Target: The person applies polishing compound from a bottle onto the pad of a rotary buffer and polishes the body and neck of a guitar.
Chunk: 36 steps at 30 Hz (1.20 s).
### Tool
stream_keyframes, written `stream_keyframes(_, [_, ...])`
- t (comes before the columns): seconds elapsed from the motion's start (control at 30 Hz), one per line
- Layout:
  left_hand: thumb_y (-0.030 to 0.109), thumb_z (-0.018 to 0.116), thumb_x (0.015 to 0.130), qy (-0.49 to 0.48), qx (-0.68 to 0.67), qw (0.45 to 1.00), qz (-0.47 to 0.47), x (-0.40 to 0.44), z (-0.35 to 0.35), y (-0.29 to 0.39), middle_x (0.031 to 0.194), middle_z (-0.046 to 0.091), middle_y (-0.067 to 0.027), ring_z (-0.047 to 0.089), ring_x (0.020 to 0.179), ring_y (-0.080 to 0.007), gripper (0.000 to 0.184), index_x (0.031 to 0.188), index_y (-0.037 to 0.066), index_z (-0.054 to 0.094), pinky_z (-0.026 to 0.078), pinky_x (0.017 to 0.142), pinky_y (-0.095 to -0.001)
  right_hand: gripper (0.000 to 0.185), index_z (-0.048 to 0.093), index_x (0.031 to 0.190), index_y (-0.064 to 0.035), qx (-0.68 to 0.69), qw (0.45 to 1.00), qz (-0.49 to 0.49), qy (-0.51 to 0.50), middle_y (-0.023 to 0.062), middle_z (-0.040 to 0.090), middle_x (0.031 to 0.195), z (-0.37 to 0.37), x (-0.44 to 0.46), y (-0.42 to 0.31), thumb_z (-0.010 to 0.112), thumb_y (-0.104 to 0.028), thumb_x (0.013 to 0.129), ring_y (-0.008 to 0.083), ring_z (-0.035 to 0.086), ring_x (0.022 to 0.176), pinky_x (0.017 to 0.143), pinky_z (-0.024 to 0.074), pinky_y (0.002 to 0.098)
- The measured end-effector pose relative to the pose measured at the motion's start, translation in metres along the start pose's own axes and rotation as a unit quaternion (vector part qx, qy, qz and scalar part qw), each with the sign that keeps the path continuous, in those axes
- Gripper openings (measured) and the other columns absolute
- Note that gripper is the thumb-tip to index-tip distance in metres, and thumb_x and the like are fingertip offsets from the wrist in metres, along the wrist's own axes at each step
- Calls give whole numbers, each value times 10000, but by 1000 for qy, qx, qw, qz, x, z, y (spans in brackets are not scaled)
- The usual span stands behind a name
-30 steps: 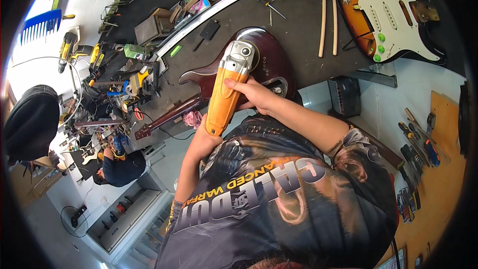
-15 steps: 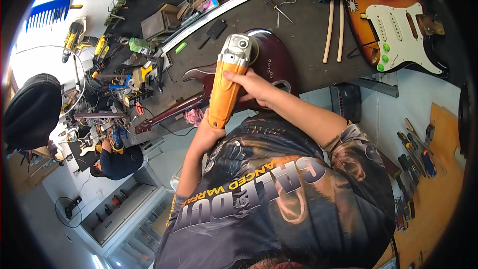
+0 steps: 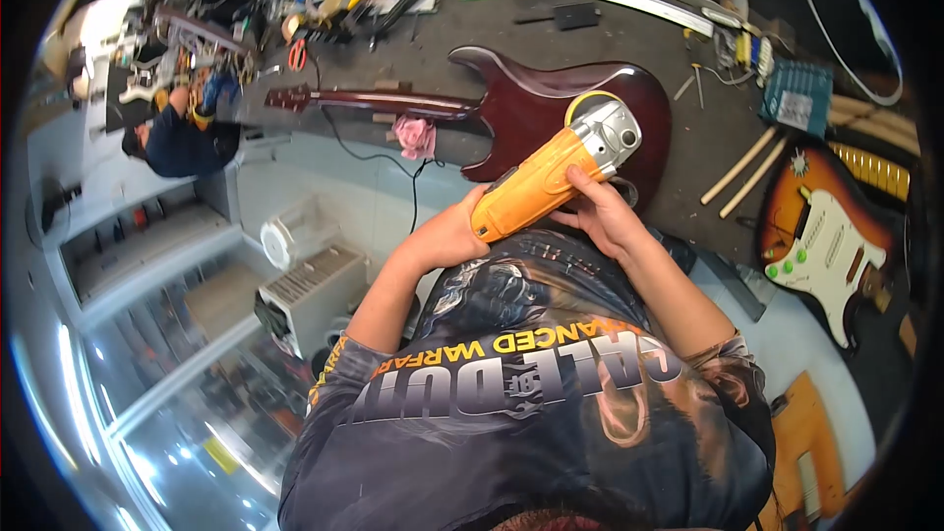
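An orange angle polisher (image 3: 536, 187) with a silver head is in both my hands. My left hand (image 3: 447, 234) is wrapped round its rear end. My right hand (image 3: 602, 214) grips the body near the head, thumb on top. A yellow-edged round pad (image 3: 580, 101) shows beside the head, over the glossy dark red electric guitar (image 3: 536, 79). Whether the pad touches the guitar is hidden. The guitar lies flat on the dark workbench, its neck pointing left. A pink cloth (image 3: 414, 138) lies by the neck, near a black cable (image 3: 415, 195).
A sunburst electric guitar (image 3: 831, 236) with a white pickguard lies at the right. Two wooden sticks (image 3: 742, 169) are beside it. Tools crowd the back left, including red-handled scissors (image 3: 298, 54). A co-worker (image 3: 182, 143) is at the far left. A white heater-like unit (image 3: 310, 295) stands below the bench.
My view has turned, so the bench and guitars appear rotated. The polisher now points more to the right, its head nearer the guitar's lower edge. Both hands keep their hold.
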<state>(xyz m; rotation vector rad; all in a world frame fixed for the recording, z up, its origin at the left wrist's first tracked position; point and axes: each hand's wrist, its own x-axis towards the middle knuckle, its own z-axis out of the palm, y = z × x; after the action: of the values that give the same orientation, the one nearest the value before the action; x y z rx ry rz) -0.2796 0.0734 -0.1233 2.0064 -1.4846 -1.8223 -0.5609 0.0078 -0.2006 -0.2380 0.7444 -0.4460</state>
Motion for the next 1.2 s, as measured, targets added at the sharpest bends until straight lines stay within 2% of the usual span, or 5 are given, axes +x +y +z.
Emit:
stream_keyframes(0.27, [65, 781, 761, 121, -112, 984, -64, -58, 9, -77, 1368, 716, -233, 713, 1274, -330, 943, 1629, 7, 417, 533, 1096, -387, 711, 489, 1608, -133, -171, 982, 76, -39, 85, 603, 1557, 77, 61, 13, 717, -546, 1076, 249, 582, 1446, 1193, 475, 575])
stream_keyframes(0.5, [17, 752, 742, 195, -269, 941, -59, -71, 23, -103, 1259, 678, -99, 660, 1168, -215, 840, 1537, 23, 481, 510, 1073, -341, 906, 369, 1649, -67, -296, 950, 76, -64, 187, 572, 1568, 130, 108, 18, 739, -612, 1027, 365, 610, 1415, 1084, 565, 596])
stream_keyframes(0.87, [58, 792, 794, 129, -204, 966, -90, -70, 19, -87, 1407, 681, -168, 658, 1331, -273, 921, 1633, 24, 416, 496, 1143, -385, 866, 372, 1652, -67, -217, 973, 25, -69, 153, 607, 1528, 91, 80, 29, 789, -498, 1027, 289, 625, 1398, 1128, 554, 520])
stream_keyframes(1.0, [26, 761, 788, 173, -257, 948, -73, -79, 26, -94, 1354, 680, -137, 662, 1281, -253, 842, 1574, 16, 457, 500, 1119, -367, 914, 407, 1621, -64, -264, 959, -4, -102, 148, 650, 1465, 118, 98, 26, 803, -583, 981, 304, 681, 1300, 992, 620, 542])
stream_keyframes(1.2, [-1, 736, 768, 205, -305, 928, -58, -78, 28, -98, 1263, 673, -105, 661, 1189, -227, 754, 1485, 13, 500, 511, 1078, -348, 853, 450, 1616, -100, -262, 958, 30, -115, 164, 651, 1490, 141, 108, 10, 800, -555, 985, 327, 660, 1368, 1026, 595, 584])
